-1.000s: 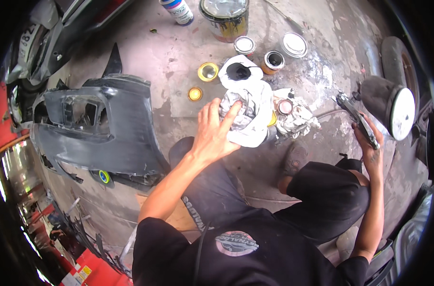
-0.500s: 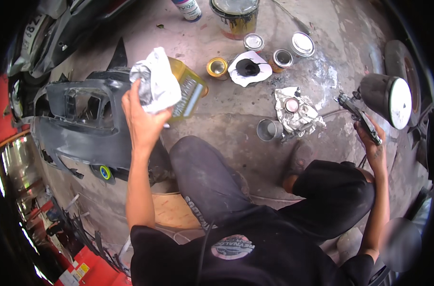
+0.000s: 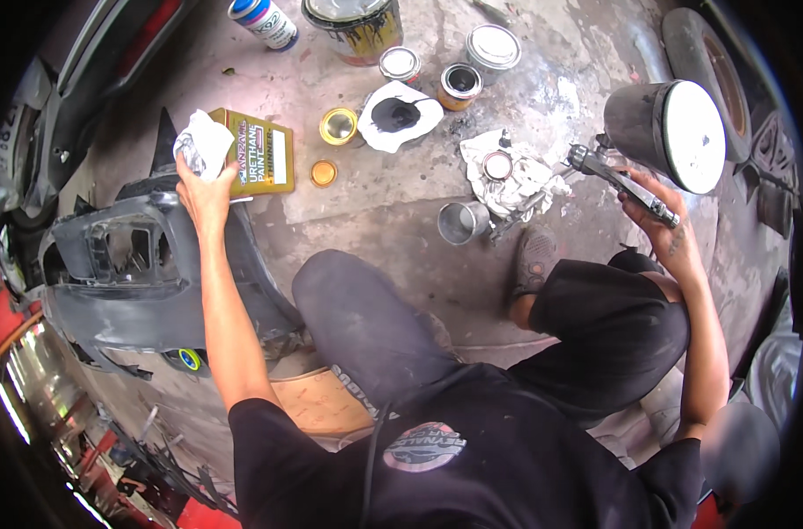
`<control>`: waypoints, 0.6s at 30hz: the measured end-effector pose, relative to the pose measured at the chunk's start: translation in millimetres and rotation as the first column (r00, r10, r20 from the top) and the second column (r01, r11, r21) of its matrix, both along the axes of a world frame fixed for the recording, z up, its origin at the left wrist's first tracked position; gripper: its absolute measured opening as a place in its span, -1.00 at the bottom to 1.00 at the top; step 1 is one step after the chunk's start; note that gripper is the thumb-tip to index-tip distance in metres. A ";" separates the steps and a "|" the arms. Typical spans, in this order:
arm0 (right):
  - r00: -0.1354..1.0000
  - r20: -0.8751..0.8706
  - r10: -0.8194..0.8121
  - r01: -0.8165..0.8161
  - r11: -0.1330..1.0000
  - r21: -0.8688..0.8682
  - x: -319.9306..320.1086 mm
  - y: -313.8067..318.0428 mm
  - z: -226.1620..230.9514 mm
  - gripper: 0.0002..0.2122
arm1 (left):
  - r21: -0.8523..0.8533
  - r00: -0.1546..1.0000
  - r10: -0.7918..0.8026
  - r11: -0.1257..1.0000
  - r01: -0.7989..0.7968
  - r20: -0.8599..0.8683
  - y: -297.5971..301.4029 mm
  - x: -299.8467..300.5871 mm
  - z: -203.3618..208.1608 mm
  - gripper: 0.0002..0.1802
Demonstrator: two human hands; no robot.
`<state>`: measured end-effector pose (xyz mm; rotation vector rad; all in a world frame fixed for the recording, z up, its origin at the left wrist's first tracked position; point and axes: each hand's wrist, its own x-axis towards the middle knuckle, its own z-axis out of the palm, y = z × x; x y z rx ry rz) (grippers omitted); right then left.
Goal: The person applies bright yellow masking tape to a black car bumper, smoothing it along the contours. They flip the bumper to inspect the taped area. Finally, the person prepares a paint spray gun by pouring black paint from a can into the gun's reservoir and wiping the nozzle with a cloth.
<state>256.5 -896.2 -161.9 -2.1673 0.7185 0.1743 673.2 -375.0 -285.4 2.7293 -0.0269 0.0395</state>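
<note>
My left hand (image 3: 205, 198) is closed around a crumpled white cloth (image 3: 203, 145). Right beside the cloth is a rectangular yellow metal can (image 3: 267, 163); my thumb overlaps its left side, and I cannot tell whether it presses on it. A round yellow cap (image 3: 323, 173) lies to the can's right. In my right hand (image 3: 661, 212) is a metal spray gun (image 3: 626, 187), fingers wrapped round its handle. A dark cup with a white lid (image 3: 697, 137) appears joined to the gun, tilted toward the right.
Several open and lidded paint tins (image 3: 460, 85) stand ahead, with a black-stained white sheet (image 3: 410, 132) among them. Nearer are a stained rag (image 3: 520, 189) and metal cup (image 3: 462, 223). A grey bumper (image 3: 128, 304) lies left; a tyre (image 3: 705, 70) is far right.
The view has shifted, so the floor items sit further left and higher. The yellow can has turned and looks more upright, and the yellow cap beside it is uncovered. Both hands keep their hold.
</note>
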 end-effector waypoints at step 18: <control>0.999 0.051 0.002 0.000 1.000 -0.031 -15.6 4.2 4.6 -0.60 | -0.749 0.773 -0.291 0.575 -0.330 -0.564 -184.7 -115.9 -73.5 -0.66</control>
